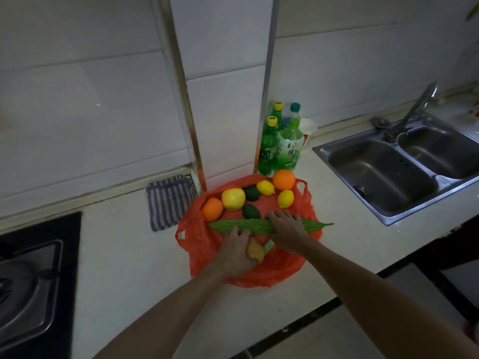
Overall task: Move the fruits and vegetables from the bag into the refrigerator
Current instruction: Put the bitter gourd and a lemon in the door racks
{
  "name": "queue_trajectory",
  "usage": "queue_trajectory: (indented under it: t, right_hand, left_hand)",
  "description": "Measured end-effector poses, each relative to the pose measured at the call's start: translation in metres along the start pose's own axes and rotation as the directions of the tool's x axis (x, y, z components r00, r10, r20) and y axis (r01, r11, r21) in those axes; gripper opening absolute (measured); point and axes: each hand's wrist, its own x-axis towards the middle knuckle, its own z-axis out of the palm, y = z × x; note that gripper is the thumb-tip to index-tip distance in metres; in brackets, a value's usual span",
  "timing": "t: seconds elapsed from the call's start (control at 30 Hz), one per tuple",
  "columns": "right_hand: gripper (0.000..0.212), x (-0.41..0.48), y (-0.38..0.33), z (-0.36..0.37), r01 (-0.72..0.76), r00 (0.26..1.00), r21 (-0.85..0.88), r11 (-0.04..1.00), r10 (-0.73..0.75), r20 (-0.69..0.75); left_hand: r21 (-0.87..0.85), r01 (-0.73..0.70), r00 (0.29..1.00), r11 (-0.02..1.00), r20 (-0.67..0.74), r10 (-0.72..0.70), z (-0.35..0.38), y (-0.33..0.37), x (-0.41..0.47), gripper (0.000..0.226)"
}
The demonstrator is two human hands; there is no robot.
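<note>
A red plastic bag (204, 242) lies flattened on the white counter with produce on it. A long green bitter gourd (233, 225) stretches across the bag. My right hand (287, 230) lies over its right part, fingers curled round it. My left hand (237, 251) grips a yellowish-brown potato-like piece (255, 250) just below the gourd. A pale green piece (269, 246) peeks out between my hands. Behind the gourd lie two oranges (283, 179), a yellow apple (233, 199), two lemons (286, 199) and two dark green avocados (251, 211). No refrigerator is in view.
Several green drink bottles (289, 149) and a white cup (308, 130) stand behind the bag against the tiled wall. A striped cloth (168, 200) lies to the left. A double steel sink (404, 172) with a tap is at right, a gas hob (31, 281) at far left.
</note>
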Motion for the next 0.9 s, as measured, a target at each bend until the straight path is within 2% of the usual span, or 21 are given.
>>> queue_trajectory:
  t: [0.3,0.67,0.9]
  right_hand:
    - [0.045,-0.026,-0.018,-0.036,-0.059,0.994,0.073,0.996,0.066,-0.085]
    - [0.045,-0.065,-0.084,-0.093,-0.138,0.960,0.146,0.980,0.168,-0.223]
    - [0.049,-0.064,-0.169,-0.133,-0.035,0.946,0.185,0.982,0.092,-0.311]
  left_hand:
    - [-0.079,-0.095,0.991,0.992,-0.103,0.087,-0.037,0.001,-0.024,0.072]
    - [-0.047,-0.107,0.962,0.993,-0.257,0.092,-0.117,-0.032,-0.094,0.074]
    - [-0.026,-0.040,0.933,0.999,-0.359,0.028,-0.184,-0.068,-0.163,0.078]
